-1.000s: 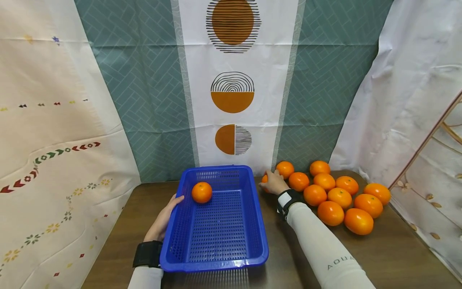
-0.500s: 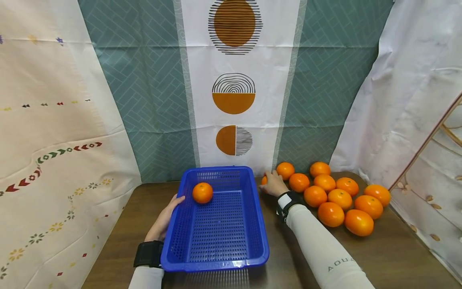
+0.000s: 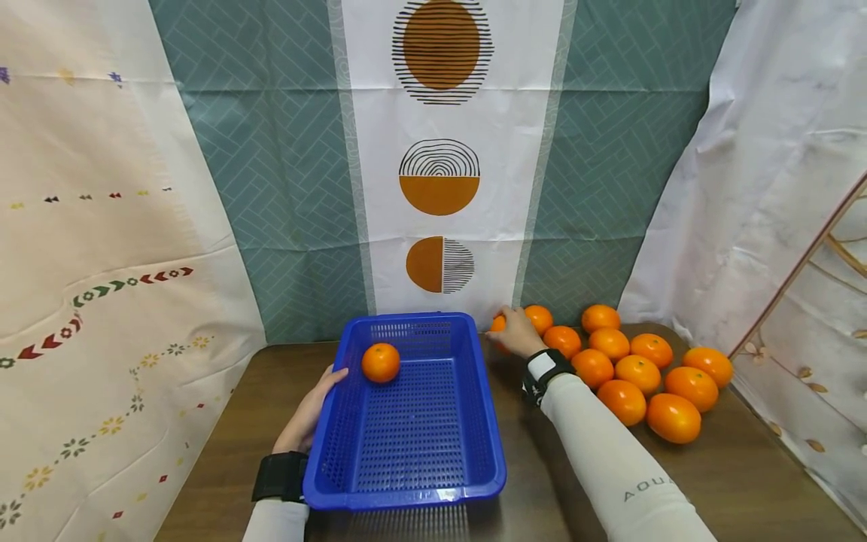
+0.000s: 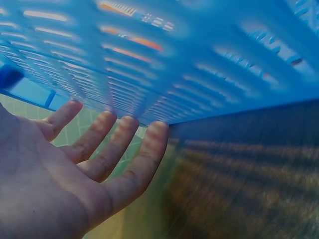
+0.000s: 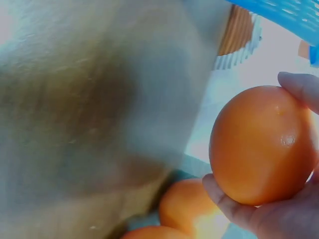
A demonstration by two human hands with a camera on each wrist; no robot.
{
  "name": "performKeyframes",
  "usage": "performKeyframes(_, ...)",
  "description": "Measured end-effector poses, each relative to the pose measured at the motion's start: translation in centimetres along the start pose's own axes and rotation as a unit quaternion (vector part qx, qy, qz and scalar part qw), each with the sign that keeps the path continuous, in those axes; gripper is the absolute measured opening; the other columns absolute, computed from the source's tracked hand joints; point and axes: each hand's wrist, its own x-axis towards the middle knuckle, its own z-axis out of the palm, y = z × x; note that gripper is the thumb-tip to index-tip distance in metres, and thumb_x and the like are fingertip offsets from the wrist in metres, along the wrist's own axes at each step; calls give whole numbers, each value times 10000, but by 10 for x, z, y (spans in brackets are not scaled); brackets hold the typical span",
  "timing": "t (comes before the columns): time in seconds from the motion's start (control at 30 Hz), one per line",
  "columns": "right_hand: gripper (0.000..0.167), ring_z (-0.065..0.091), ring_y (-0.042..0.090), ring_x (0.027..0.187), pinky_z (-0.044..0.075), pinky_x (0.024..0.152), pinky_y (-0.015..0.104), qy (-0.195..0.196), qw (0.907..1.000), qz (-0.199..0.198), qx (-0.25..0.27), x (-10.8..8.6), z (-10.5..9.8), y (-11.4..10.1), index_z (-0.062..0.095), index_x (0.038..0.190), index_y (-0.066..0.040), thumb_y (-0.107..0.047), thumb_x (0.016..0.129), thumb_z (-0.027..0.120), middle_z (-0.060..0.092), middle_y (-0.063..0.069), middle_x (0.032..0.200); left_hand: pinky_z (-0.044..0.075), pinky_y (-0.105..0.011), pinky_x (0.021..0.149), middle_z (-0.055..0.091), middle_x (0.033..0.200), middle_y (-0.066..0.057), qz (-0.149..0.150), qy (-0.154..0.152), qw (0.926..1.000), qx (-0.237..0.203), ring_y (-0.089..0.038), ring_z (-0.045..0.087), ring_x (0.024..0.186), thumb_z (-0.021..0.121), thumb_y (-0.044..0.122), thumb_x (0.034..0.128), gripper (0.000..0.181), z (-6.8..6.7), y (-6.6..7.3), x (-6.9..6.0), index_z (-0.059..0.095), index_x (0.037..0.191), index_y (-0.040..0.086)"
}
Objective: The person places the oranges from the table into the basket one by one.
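My left hand [image 3: 308, 412] holds the left side of a blue plastic basket [image 3: 401, 500]. One digit lies over its rim in the head view, and in the left wrist view several fingertips [image 4: 158, 130] touch the slotted outer wall. A single orange [image 3: 381, 363] sits inside, towards the back left. To the right of the basket, my right hand [image 3: 520, 331] grips another orange [image 5: 261, 147]. The right wrist view shows it between thumb and fingers, seemingly just off the table; in the head view the hand hides most of it.
Several loose oranges [image 3: 637, 373] lie in a group on the brown table [image 3: 223, 452], right of the right forearm. A patterned cloth [image 3: 440, 218] hangs behind the table's back edge. Pale cloths stand at the left [image 3: 122, 263] and right [image 3: 765, 226].
My right hand has risen slightly with the orange in its grip and turned a little. The left hand and basket have stayed in place.
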Motion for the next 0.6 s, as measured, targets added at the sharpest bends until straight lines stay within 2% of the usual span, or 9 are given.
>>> performKeyframes(0.23,474,532,429,1115,470,938,514,143,9994,59,315,5,-15,-18,582,1226,19,-254,904,796,525,301,1228,522,-567,993,311,1615,-242,6,48,10000,15,-487,468,1349,406,474,1116,603,1,1,-1,127,1634,343)
performKeyframes(0.4,515,526,395,1105,488,922,485,228,9975,74,664,10,-24,-42,590,1292,21,-302,927,757,554,270,1205,533,-535,979,326,1607,-252,-37,82,9999,-57,-451,500,1323,413,468,1115,608,-1,1,0,124,1635,343)
performKeyframes(0.6,509,526,367,1079,513,871,446,269,9962,-118,819,16,-30,-66,595,1299,-5,-325,932,744,538,254,1202,531,-531,980,316,1604,-272,9,42,10000,-9,-430,518,1304,406,462,1118,631,0,0,0,94,1648,318)
